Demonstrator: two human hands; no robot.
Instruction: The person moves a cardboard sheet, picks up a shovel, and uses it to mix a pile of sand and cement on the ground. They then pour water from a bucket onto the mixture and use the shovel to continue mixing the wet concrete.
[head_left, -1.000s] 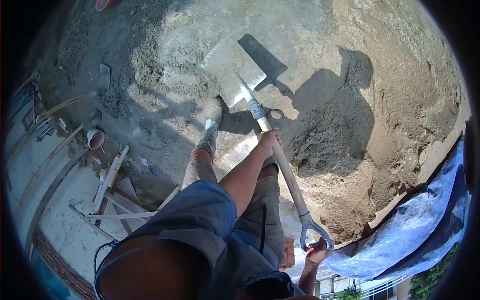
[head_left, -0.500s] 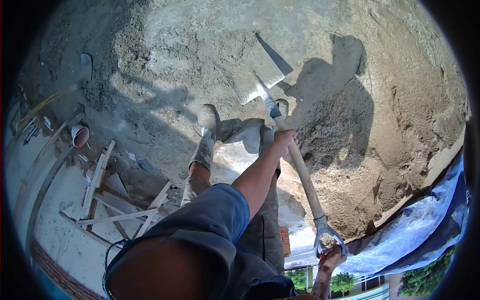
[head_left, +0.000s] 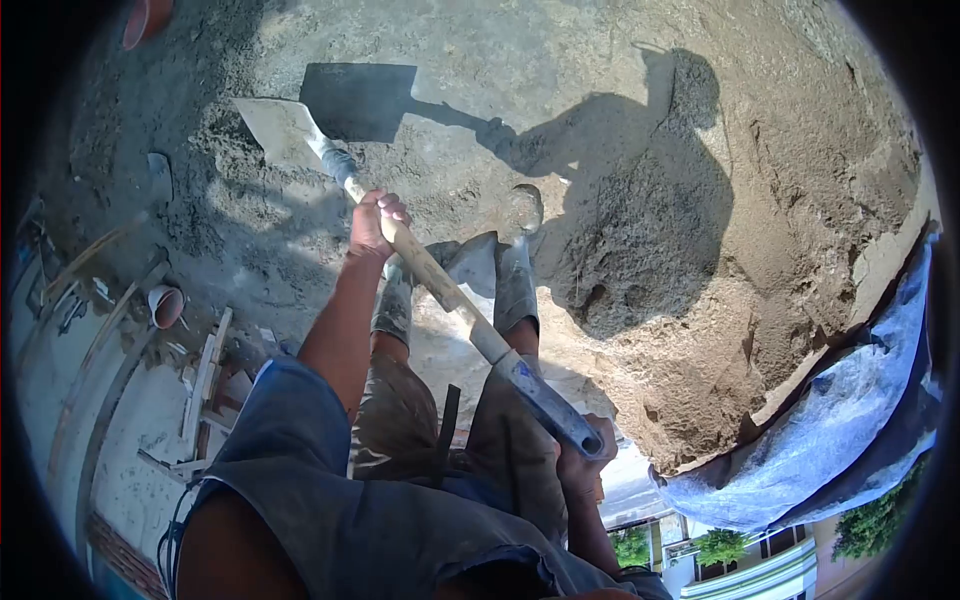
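"one shovel (head_left: 440, 285) slants up in front of us. how is it held?"

"nearest, the right hand (head_left: 580, 472) is wrapped at the end grip (head_left: 550, 406), though some fingers are hidden from where i stand. that grip looks hard, smooth and grey, likely slick under a sweaty palm."

"and farther along?"

"the left hand (head_left: 374, 222) is clamped round the shaft (head_left: 415, 255), a little short of the dark collar (head_left: 338, 163). pale, round, scuffed, wood by the look of it. i'd call it stiff, with no give."

"those boots (head_left: 515, 280) under it are filthy."

"caked in dull grey, yes."

"is the thing heavy, do you think?"

"nose-heavy, i'd guess. the blade (head_left: 275, 130) is broad, straight-edged, most likely metal, coated in dry grey dirt. one hand close to the collar bears the weight, one at the end steers; that seems the sensible hold."

"does the blade touch the ground (head_left: 480, 60)?"

"it looks raised and tilted; its square shadow (head_left: 350, 95) falls to one side. nothing about it seems fragile."

"and beyond?"

"on the right, a brown mound (head_left: 770, 330), grainy and crumbly, then a crinkled blue sheet (head_left: 820, 440) along its edge, shiny as plastic."
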